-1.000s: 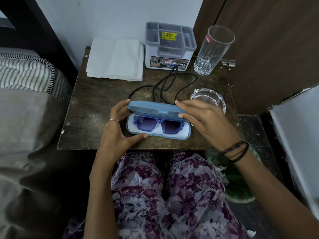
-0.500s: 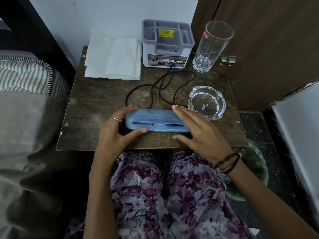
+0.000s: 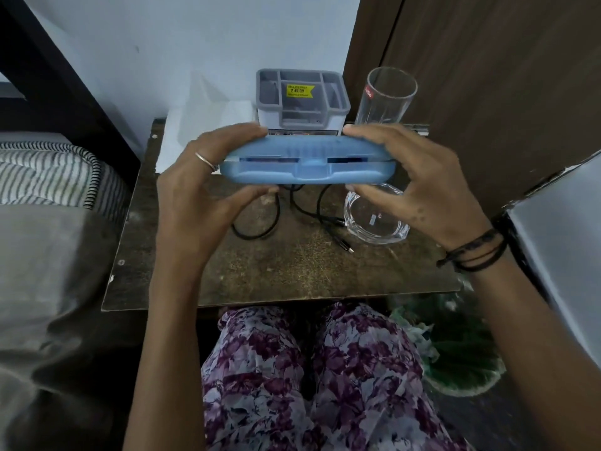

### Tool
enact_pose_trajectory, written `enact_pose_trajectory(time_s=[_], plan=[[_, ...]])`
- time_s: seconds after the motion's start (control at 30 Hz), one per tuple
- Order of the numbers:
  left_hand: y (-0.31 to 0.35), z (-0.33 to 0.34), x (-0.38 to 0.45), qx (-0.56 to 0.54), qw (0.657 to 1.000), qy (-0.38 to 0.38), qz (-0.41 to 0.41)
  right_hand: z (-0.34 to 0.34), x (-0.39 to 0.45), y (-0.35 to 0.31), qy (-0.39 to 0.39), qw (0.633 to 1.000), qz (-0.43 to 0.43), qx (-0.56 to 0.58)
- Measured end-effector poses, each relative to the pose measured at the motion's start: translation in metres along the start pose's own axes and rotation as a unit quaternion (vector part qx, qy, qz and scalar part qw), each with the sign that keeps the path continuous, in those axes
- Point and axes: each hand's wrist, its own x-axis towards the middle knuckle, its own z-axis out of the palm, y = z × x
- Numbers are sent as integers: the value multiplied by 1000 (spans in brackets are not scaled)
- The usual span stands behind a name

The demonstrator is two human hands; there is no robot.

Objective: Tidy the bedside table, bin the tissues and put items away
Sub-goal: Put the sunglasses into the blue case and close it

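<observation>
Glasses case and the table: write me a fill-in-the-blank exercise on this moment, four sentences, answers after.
1. Both hands, left and right, hold the blue case, which is ____ (open/closed).
2. The left hand wears a ____ on one finger.
3. The sticker in the grey organizer is ____ in colour.
4. The tall glass stands to the ____ of the organizer.

Answers: closed; ring; yellow; right

Striped bedding [image 3: 48, 170] at left, dark wooden door [image 3: 487, 76] behind, floral-print trousers [image 3: 309, 379] below
</observation>
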Motion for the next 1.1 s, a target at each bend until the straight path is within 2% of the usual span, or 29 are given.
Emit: enact_pose_trajectory(time_s=[0.23, 0.4, 0.5, 0.67, 0.73, 0.83, 0.93, 1.03, 1.1], plan=[[0, 4, 13, 37, 999, 18, 3, 6, 8, 10, 50, 999, -10, 8], [0, 3, 11, 30, 999, 10, -8, 6, 7, 7, 34, 999, -5, 13], [-3, 0, 6, 25, 999, 13, -15, 5, 8, 0, 4, 999, 31, 42], [-18, -11, -12, 26, 999, 29, -20, 10, 19, -18, -120, 966, 168, 154], [-28, -18, -18, 43, 998, 18, -33, 24, 25, -27, -144, 964, 182, 130], [-48, -30, -25, 93, 993, 11, -78, 57, 30, -48, -133, 968, 193, 88], [-66, -29, -31, 80, 979, 72, -172, 99, 23, -76, -57, 971, 224, 70], [-61, -17, -34, -8, 932, 180, -315, 143, 18, -102, 15, 964, 263, 26], [-52, -8, -36, -55, 898, 229, -372, 165, 17, -114, 70, 954, 290, 12]])
